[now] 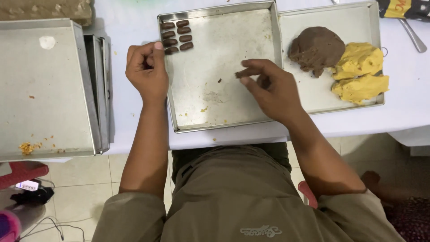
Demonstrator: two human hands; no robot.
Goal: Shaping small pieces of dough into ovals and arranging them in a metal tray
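Basically pinching a small brown dough piece between right hand fingertips, over the metal tray. Left hand curled shut on the tray's rim, beside the brown dough rolls.

The person wears an olive-khaki short-sleeved shirt with a small pale embroidered mark low on the front. The sleeves end above the elbows, leaving both forearms bare. The left hand and right hand carry no rings, watch or gloves.
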